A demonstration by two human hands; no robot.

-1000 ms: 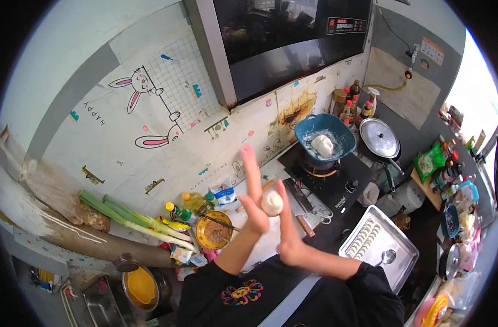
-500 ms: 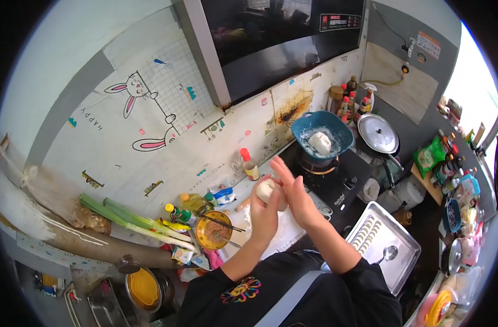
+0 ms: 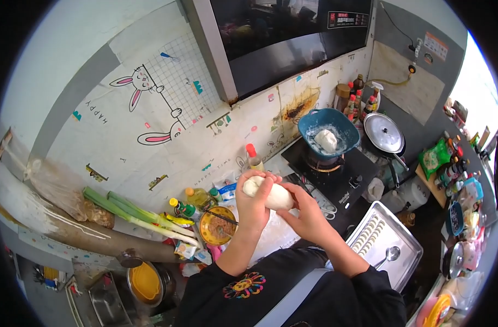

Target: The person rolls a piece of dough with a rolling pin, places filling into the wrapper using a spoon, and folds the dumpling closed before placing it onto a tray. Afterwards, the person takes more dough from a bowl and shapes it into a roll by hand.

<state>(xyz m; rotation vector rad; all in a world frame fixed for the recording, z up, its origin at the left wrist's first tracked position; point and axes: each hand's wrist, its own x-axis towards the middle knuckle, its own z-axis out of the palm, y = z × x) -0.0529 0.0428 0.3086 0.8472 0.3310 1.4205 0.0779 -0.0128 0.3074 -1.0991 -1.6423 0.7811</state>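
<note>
A smooth, pale lump of dough (image 3: 278, 198) is held up between both hands, above the worktop. My left hand (image 3: 254, 210) wraps round its left end, thumb across the front, and some dough bulges out above the thumb. My right hand (image 3: 309, 217) closes on the right end, with the fingers behind and the thumb underneath. Below lies a white floured surface (image 3: 273, 237), partly hidden by the arms. Close by on the left stands a yellow bowl of minced filling (image 3: 217, 228) with chopsticks in it. Another piece of dough (image 3: 326, 140) rests in a floured blue basin (image 3: 344, 128).
The basin sits over a black gas stove (image 3: 336, 182). To the right, a metal tray (image 3: 404, 242) carries rows of dumplings (image 3: 367, 235) and a spoon (image 3: 392, 254). A lidded pan (image 3: 384, 133) stands behind. Leeks (image 3: 134, 219) and bottles (image 3: 182, 208) are at left.
My right hand has gone from flat with extended fingers to curled round the dough. The dough now looks longer and stretches between both hands. The view has shifted slightly.
</note>
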